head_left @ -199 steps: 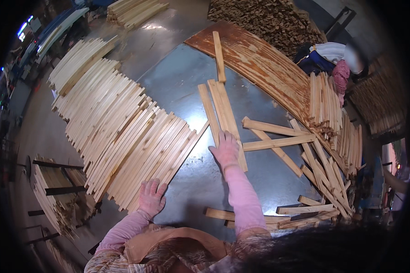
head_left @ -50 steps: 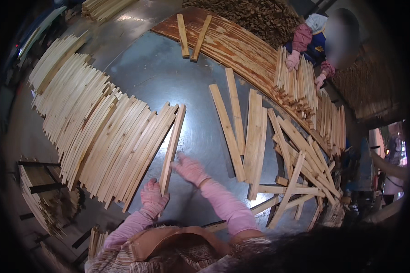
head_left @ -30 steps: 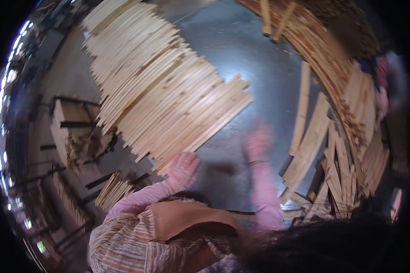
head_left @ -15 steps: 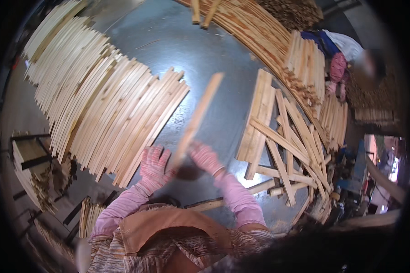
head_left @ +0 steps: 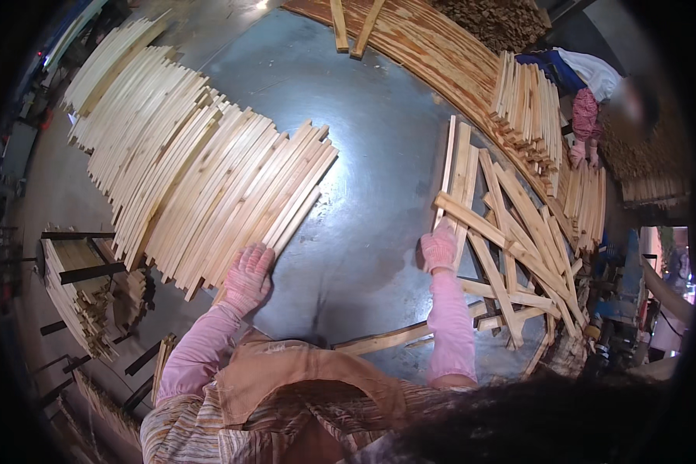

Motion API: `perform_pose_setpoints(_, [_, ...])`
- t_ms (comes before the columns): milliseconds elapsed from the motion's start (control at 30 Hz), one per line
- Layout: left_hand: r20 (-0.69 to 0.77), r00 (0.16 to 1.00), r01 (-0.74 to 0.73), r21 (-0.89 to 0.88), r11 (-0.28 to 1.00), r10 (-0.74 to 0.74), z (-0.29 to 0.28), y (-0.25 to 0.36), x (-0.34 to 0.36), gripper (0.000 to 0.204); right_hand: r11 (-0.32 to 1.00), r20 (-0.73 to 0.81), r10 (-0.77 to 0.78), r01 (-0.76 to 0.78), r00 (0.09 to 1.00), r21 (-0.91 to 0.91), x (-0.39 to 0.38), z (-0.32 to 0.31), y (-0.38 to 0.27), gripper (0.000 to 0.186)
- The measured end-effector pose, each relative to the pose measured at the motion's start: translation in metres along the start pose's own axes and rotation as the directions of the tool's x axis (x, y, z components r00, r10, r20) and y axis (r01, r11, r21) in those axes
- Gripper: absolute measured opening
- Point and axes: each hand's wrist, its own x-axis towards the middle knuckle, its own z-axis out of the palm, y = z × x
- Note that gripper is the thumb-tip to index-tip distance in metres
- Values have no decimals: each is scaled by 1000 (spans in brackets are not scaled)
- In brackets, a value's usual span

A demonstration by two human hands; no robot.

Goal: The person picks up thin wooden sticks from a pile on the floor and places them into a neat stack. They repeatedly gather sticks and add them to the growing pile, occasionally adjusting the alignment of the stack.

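Note:
Pale wooden strips lie side by side in a long row (head_left: pixel 201 170) on the left of the grey metal table (head_left: pixel 363 178). My left hand (head_left: pixel 249 276), in a pink-and-white knit glove, is closed over the near end of the outermost strip (head_left: pixel 298 218), which sits slightly nearer me than its neighbours. At the loose pile on the right, my right hand (head_left: pixel 439 247), gloved alike, closes round the lower end of a wooden strip (head_left: pixel 449 147). That strip appears tipped on its edge beside flat ones. The fingertips of this hand are partly hidden.
Crossed strips (head_left: pixel 510 240) heap up at the right. Beyond runs a rough plywood sheet (head_left: pixel 433 50) bearing bundled strips (head_left: pixel 527 116) and two loose pieces (head_left: pixel 356 27). A co-worker's gloved hands (head_left: pixel 584 153) touch another bundle. Black metal brackets (head_left: pixel 89 272) hold wood at lower left.
The strip held upright between my hands now lies against the row's right side. My right hand has moved right to the pile, where the leftmost strip has turned from flat onto its edge.

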Motion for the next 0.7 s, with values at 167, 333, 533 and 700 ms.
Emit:
perform_pose_setpoints(167, [32,998,54,-53,997,-52,6,-21,-3,59,915,172,-77,0,982,404,-169,50,-126,50])
perform_pose_setpoints(333, [-4,994,105,38,994,-105,4,10,-6,69,662,302,-537,171,788,730,-210,41,-213,45])
perform_pose_setpoints(533, [49,989,134,108,985,-140,21,1,-8,74,692,-311,401,-62,862,720,-70,85,38,45])
perform_pose_setpoints(700, [90,971,210,126,969,-222,10,15,4,75,4,274,746,-416,607,910,16,27,111,62])
